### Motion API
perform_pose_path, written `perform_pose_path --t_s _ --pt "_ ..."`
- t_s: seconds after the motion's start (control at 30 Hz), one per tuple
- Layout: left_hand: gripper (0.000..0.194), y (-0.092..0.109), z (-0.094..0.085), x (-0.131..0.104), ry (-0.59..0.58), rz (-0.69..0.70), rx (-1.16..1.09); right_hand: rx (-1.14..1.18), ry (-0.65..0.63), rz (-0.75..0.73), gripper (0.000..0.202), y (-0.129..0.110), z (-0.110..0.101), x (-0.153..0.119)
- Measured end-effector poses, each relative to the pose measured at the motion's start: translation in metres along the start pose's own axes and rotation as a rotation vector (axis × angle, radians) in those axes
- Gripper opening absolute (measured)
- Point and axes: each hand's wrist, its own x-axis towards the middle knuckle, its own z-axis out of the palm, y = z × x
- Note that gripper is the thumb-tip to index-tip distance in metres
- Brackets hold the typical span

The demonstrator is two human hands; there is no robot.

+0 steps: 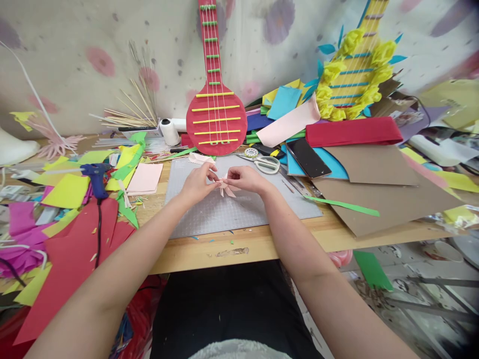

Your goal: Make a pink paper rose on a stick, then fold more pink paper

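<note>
Between my two hands is a pale pink paper piece (pixel 223 188) with several pointed strips or petals, just over the grey cutting mat (pixel 239 217). My left hand (pixel 199 182) pinches its left side with thumb and fingers. From the other side my right hand (pixel 245 179) pinches it too, its fingertips close to the left ones. Another pale pink paper piece (pixel 201 158) lies on the mat just beyond my left hand. Scissors (pixel 267 164) with light handles lie past my right hand.
A red paper instrument (pixel 217 119) stands against the wall, beside a yellow one (pixel 350 80) with paper flowers. A blue glue gun (pixel 96 179) lies left among paper scraps. A phone (pixel 309 158) and brown cardboard (pixel 381 199) lie right. Pink paper sheets (pixel 145 178) sit left of the mat.
</note>
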Motion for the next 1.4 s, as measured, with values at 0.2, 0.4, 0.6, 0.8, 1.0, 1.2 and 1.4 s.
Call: perform_pose_path --t_s 0.2,0.4,0.6,0.8,1.0,1.2,1.4 --pt "0.038 0.007 -0.001 0.002 -0.089 -0.061 -0.053 -0.044 -0.043 0.015 0.022 0.000 -0.008 -0.004" --pt "0.036 0.005 -0.003 0.007 -0.157 -0.004 -0.014 -0.064 -0.061 -0.003 0.019 0.000 -0.006 -0.002" --pt "0.036 0.005 -0.004 0.009 -0.184 -0.025 0.008 -0.180 -0.070 0.029 0.031 -0.003 -0.002 -0.001" --pt "0.031 0.009 -0.005 0.008 -0.143 -0.030 0.051 -0.260 0.027 0.056 0.039 -0.003 0.005 0.002" --pt "0.022 0.007 0.006 0.000 0.104 0.137 0.186 -0.181 0.034 0.122 0.039 0.000 0.009 0.005" --pt "0.019 0.006 0.015 -0.003 0.223 0.154 0.192 -0.058 -0.006 0.130 0.037 0.000 0.009 0.006" --pt "0.011 0.000 0.012 -0.003 0.173 0.309 0.306 0.057 -0.035 0.164 0.041 0.000 0.010 0.008"
